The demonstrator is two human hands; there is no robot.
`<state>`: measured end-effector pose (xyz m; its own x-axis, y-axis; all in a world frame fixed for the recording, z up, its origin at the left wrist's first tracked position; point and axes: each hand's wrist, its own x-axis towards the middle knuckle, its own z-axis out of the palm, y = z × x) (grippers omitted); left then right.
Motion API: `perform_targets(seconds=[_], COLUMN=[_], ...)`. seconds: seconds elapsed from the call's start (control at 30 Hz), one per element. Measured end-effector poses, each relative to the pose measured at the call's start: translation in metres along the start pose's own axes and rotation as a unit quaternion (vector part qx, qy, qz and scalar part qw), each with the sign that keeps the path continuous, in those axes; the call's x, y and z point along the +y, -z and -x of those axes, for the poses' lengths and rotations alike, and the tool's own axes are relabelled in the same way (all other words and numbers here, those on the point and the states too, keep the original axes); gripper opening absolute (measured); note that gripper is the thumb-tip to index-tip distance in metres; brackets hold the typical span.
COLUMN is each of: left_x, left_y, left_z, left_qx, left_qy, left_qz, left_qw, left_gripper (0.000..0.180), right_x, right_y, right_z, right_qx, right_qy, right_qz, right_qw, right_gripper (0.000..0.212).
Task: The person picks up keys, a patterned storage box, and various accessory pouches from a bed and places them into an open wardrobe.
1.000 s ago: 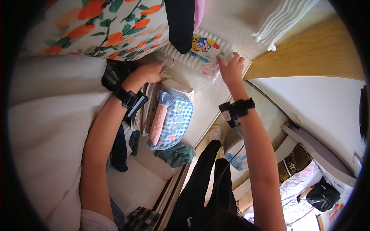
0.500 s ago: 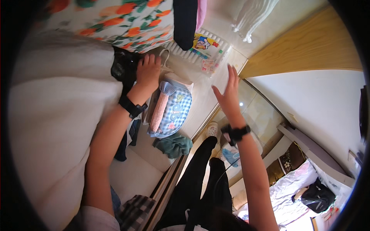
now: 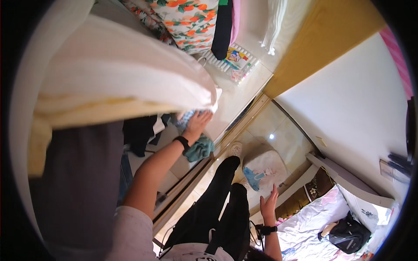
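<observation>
My left hand [image 3: 198, 125] is stretched out over a blue-and-white checked cloth piece [image 3: 185, 117]. Its fingers lie extended along the lower edge of a big pale hanging cloth [image 3: 143, 74], which covers most of the checked piece. Just below that wrist is a crumpled green cloth [image 3: 199, 148]. Low on the right, my right hand [image 3: 269, 205] is held in the air with its fingers apart and nothing in them. It is nearest to a round pale stool [image 3: 276, 158], on which a blue cloth [image 3: 252, 177] and white cloth lie.
An orange-patterned fabric [image 3: 187, 21] and a black garment [image 3: 223, 37] hang at the top. Behind them is a white ribbed rack [image 3: 217, 61]. The cabinet's sliding-door track [image 3: 244, 119] runs diagonally. A bed [image 3: 311, 217] with a black backpack [image 3: 350, 235] stands lower right.
The pale cloth has spread right over the checked piece. My left hand has come from beside the hanger down to it. My right hand has dropped toward the stool and bed.
</observation>
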<state>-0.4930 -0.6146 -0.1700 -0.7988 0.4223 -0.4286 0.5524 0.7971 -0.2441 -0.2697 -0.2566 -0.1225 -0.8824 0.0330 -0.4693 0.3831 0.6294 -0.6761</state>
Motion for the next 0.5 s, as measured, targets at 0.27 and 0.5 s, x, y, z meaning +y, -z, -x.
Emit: perform_targets(seconds=[0.27,0.5], left_x=[-0.025,0.051], left_y=[0.012,0.04], left_z=[0.001,0.023], left_qx=[0.079,0.108], left_qy=[-0.048,0.018], left_qz=[-0.204,-0.032], left_qw=[0.975,0.993], left_gripper=[0.045,0.047], right_x=[0.057,0.134], right_y=[0.016,0.02], right_z=[0.076,0.155], right_qx=[0.035,-0.052], right_qy=[-0.091,-0.149], right_qz=[-0.064,-0.119], right_qw=[0.993,0.98], right_gripper=[0.066,0.02])
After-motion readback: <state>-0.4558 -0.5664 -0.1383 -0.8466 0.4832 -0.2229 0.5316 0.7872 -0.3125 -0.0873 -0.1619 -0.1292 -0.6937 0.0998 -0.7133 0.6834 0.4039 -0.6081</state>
